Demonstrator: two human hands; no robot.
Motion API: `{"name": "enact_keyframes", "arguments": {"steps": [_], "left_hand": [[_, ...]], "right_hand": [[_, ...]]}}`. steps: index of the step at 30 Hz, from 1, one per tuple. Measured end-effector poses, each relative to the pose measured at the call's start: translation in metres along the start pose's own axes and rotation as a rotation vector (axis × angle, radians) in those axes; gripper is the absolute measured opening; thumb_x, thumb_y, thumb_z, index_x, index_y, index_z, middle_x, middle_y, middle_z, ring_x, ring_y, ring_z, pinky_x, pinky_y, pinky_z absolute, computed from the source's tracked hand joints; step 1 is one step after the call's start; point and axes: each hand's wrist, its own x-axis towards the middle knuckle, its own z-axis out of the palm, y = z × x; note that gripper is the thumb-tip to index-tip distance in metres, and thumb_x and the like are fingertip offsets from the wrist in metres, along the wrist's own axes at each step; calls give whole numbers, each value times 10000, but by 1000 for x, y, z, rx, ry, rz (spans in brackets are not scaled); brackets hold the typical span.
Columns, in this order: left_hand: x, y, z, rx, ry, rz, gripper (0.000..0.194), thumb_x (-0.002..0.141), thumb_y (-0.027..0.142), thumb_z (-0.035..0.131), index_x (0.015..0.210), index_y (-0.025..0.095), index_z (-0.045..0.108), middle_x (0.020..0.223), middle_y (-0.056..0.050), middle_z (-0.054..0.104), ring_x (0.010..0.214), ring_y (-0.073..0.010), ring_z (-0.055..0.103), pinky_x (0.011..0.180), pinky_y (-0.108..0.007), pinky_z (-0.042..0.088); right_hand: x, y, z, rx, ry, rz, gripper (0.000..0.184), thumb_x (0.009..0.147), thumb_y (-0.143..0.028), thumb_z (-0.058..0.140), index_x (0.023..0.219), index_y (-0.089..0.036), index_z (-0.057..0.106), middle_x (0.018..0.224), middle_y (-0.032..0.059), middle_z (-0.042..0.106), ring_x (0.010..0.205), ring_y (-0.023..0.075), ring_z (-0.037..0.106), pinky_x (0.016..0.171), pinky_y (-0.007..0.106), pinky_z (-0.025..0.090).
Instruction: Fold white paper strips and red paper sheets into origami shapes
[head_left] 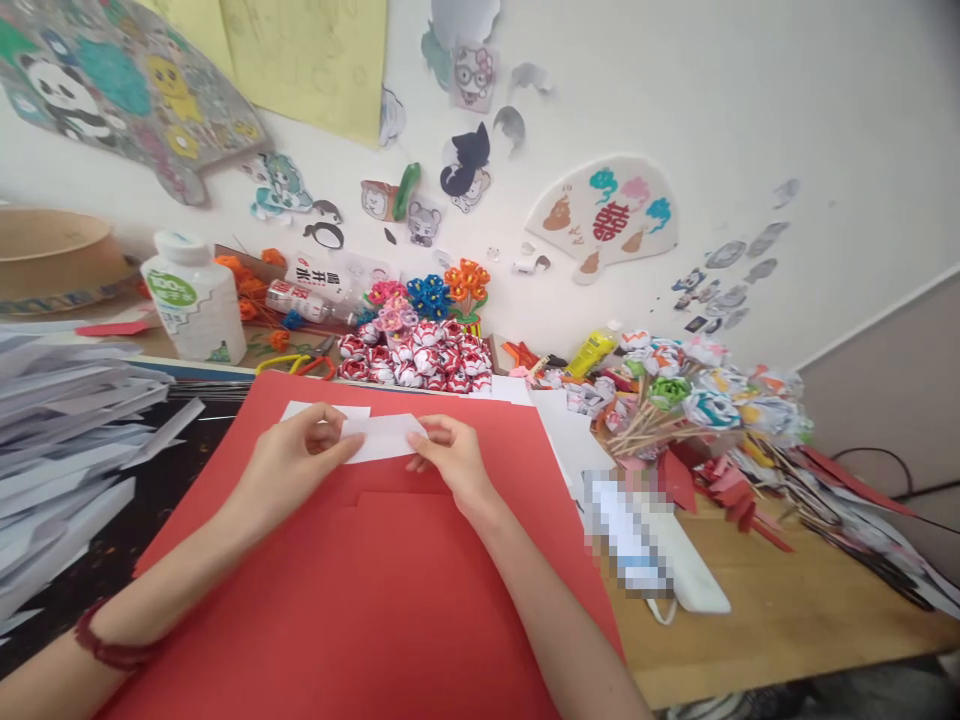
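Between my two hands is a small piece of white paper (382,437), held a little above a large red sheet (420,590). My left hand (296,455) pinches its left end between thumb and fingers. At the right end, my right hand (454,455) grips the paper the same way. Behind my left fingers a second white paper piece (300,409) lies on the red sheet. A rectangular red piece with a visible edge lies on the sheet just below my hands.
Piled white paper strips (60,440) cover the left side. Paper flowers (420,355), a white bottle (195,300) and yellow-handled scissors (289,363) stand or lie at the back. Flowers on sticks (697,395) and a long white object (686,560) are on the right.
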Motion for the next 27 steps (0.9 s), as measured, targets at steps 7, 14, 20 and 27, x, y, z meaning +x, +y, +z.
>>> {"name": "enact_keyframes", "arguments": {"steps": [7, 14, 20, 27], "left_hand": [[2, 6, -1, 81, -226, 107, 486, 770, 638, 591, 1080, 270, 657, 1094, -33, 704, 901, -224, 644, 691, -267, 479], [-3, 2, 11, -33, -193, 109, 400, 796, 623, 596, 879, 240, 678, 874, -24, 728, 779, -211, 648, 659, -266, 483], [-3, -2, 14, -106, -142, 21, 431, 745, 623, 657, 905, 224, 663, 902, -40, 733, 825, -233, 681, 746, -293, 535], [-3, -2, 16, -45, -253, -4, 462, 757, 657, 623, 920, 228, 679, 858, -31, 736, 757, -220, 677, 599, -239, 484]], "right_hand": [[-5, -1, -1, -205, -76, -180, 262, 785, -416, 734, 937, -207, 780, 919, 56, 750, 827, 195, 671, 759, 303, 523], [-13, -9, 8, -159, -169, -128, 579, 725, -471, 786, 1249, -260, 659, 809, -4, 718, 745, 154, 660, 746, 275, 516], [-13, -9, 8, -124, -161, -71, 397, 696, -531, 783, 937, -217, 758, 909, 54, 750, 867, 202, 702, 794, 296, 535], [-11, -7, 8, -108, -54, -136, 297, 712, -414, 800, 922, -209, 755, 801, 31, 742, 746, 174, 691, 734, 280, 534]]}}
